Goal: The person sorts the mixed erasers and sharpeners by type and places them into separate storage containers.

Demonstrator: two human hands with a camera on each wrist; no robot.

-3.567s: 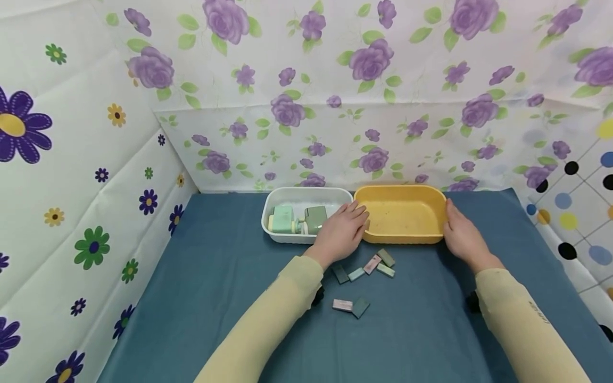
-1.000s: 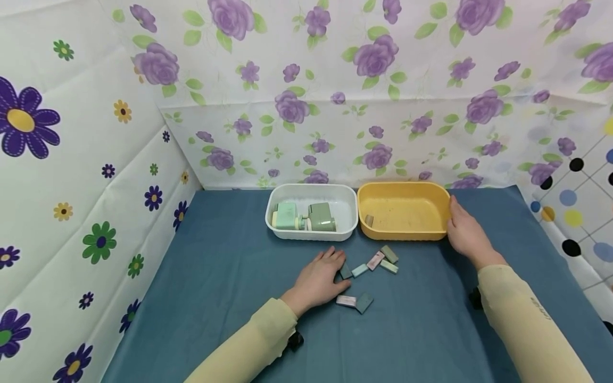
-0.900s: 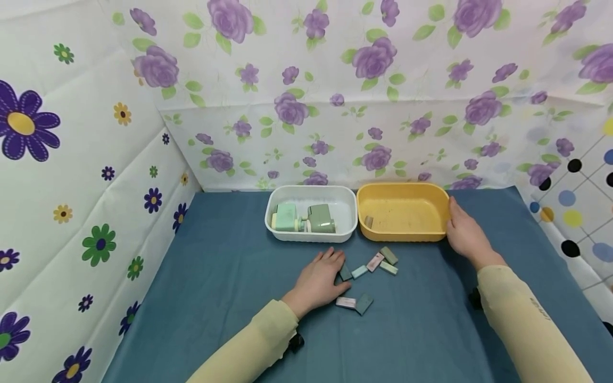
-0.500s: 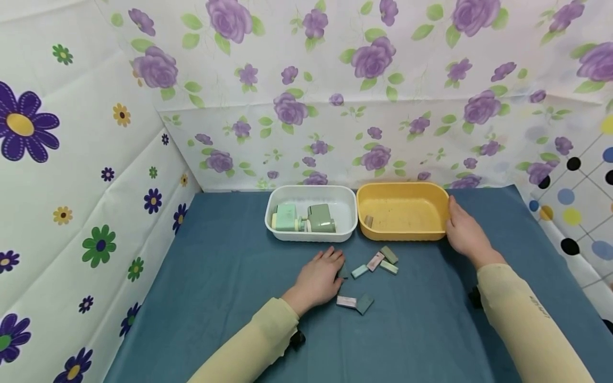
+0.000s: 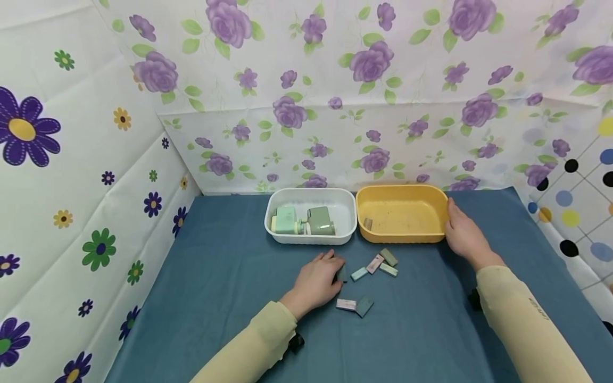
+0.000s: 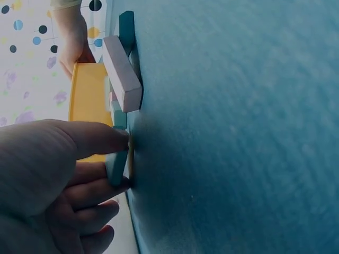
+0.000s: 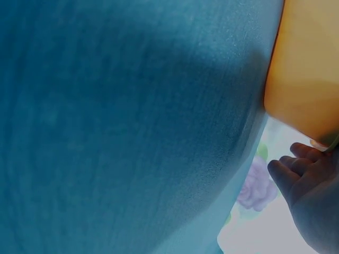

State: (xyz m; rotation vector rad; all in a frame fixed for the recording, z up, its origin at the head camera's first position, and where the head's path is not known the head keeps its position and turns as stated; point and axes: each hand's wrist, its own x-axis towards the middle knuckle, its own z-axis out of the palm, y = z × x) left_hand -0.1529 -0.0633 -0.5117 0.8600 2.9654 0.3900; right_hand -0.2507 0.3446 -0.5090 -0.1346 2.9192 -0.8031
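Observation:
My left hand [image 5: 313, 284] pinches a small dark teal block [image 6: 117, 168] between thumb and fingers, low over the blue cloth. In the head view this block is partly hidden by the fingers. A loose group lies just right of it: a pale green-blue block [image 5: 359, 274], a pink block [image 5: 375, 264], an olive block [image 5: 389, 257] and a pale green block [image 5: 388, 269]. Nearer lie a pale pink block [image 5: 346, 305] and another dark teal block [image 5: 364, 307]. My right hand [image 5: 465, 234] rests with extended fingers against the right end of the yellow bin [image 5: 402, 238].
Left of the yellow bin stands a white bin [image 5: 311, 239], touching or nearly touching it. Inside are a mint boxy item [image 5: 286, 219] and a grey-green one [image 5: 320, 220]. One small tan block [image 5: 367, 223] lies in the yellow bin. Flowered sheets rise behind and at the sides.
The left hand has come back from the yellow bin to the blocks, and a tan block now lies in that bin. Its thumb has closed on the dark teal block. The right hand stays put.

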